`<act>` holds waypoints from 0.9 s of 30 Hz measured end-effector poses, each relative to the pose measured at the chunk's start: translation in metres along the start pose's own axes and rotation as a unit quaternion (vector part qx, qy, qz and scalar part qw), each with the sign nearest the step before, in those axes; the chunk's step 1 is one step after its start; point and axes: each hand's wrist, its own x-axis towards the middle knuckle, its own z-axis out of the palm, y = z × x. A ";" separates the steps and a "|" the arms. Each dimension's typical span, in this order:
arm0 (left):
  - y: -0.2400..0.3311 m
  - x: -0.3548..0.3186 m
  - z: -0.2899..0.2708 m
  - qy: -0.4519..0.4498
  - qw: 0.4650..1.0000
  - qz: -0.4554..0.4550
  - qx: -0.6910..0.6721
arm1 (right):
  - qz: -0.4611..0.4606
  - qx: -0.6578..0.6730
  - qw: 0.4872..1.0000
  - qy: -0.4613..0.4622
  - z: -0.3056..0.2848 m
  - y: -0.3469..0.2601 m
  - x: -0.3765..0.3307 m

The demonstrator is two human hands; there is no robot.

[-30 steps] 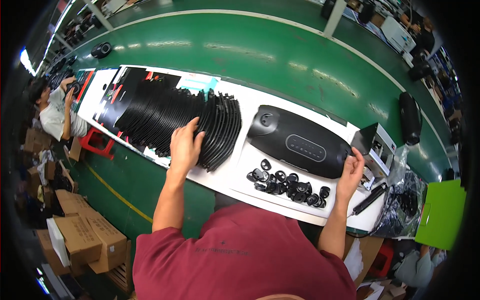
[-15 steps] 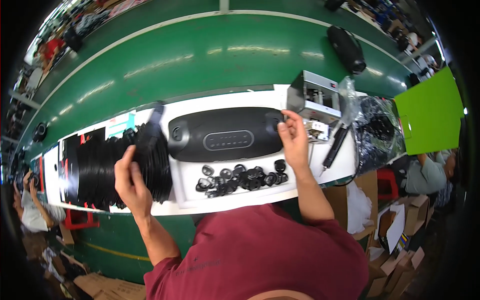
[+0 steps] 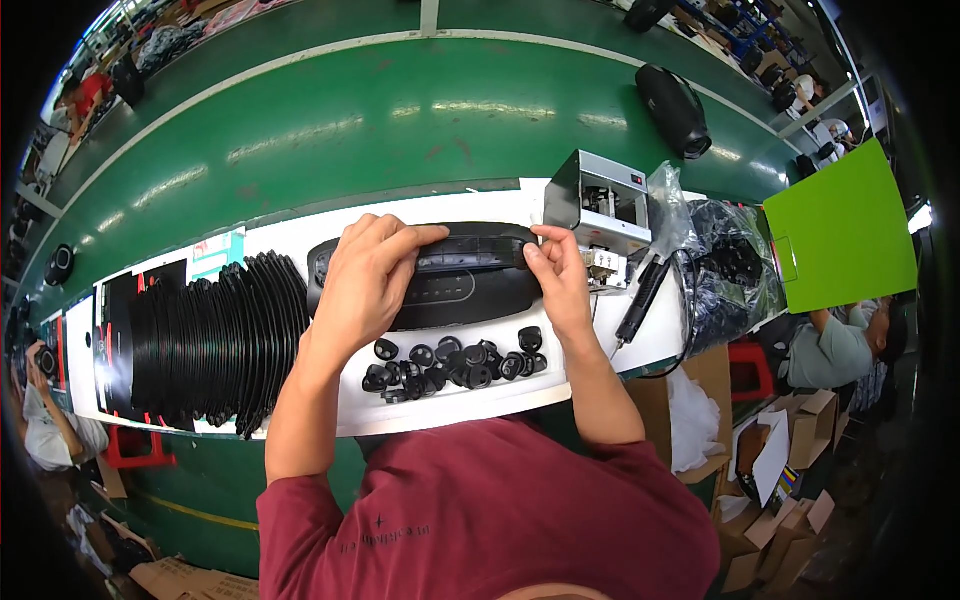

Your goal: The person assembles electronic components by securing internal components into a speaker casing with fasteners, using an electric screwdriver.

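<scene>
A single head-worn fisheye view looks steeply down from above the person's chest, facing forward across the long white desk [image 3: 300,225] toward the green conveyor belt [image 3: 400,110] beyond. The hands sit close, near frame centre. Straight edges bow toward the dark circular rim. No second view is present.

bench: long white worktop [image 3: 300,250]
on it: black speaker shell [image 3: 460,290], row of curved black strips [image 3: 215,345], small black caps [image 3: 455,362], grey metal box [image 3: 600,205]
</scene>
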 end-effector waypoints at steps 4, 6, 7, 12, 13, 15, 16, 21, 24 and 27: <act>0.001 0.003 0.005 0.045 0.998 -0.010 0.042 | 0.055 0.054 0.996 -0.049 -0.005 -0.008 0.007; 0.002 -0.001 0.010 0.058 0.994 -0.024 0.092 | 0.073 0.050 0.994 -0.059 -0.009 -0.004 0.008; 0.003 -0.006 0.013 0.089 0.991 -0.014 0.099 | 0.070 0.067 0.994 -0.052 -0.005 -0.005 0.006; 0.013 -0.031 0.031 0.083 0.989 -0.011 0.122 | 0.080 0.067 0.991 -0.082 -0.007 -0.019 0.005; 0.014 -0.033 0.037 0.087 0.990 -0.010 0.115 | 0.078 0.078 0.991 -0.078 -0.005 -0.024 0.003; 0.013 -0.040 0.040 0.087 0.987 0.001 0.133 | 0.080 0.092 0.988 -0.091 -0.003 -0.029 0.002; 0.013 -0.042 0.041 0.082 0.987 0.014 0.135 | 0.082 0.091 0.988 -0.095 -0.003 -0.027 0.003; 0.014 -0.038 0.036 0.053 0.988 0.009 0.148 | 0.061 0.052 0.995 -0.066 0.001 -0.028 0.002; 0.014 -0.036 0.038 0.065 0.984 0.007 0.165 | 0.055 0.020 0.997 -0.057 0.002 -0.020 0.004; 0.012 -0.039 0.038 0.062 0.981 0.001 0.183 | 0.102 -0.005 0.992 -0.077 -0.005 -0.022 0.010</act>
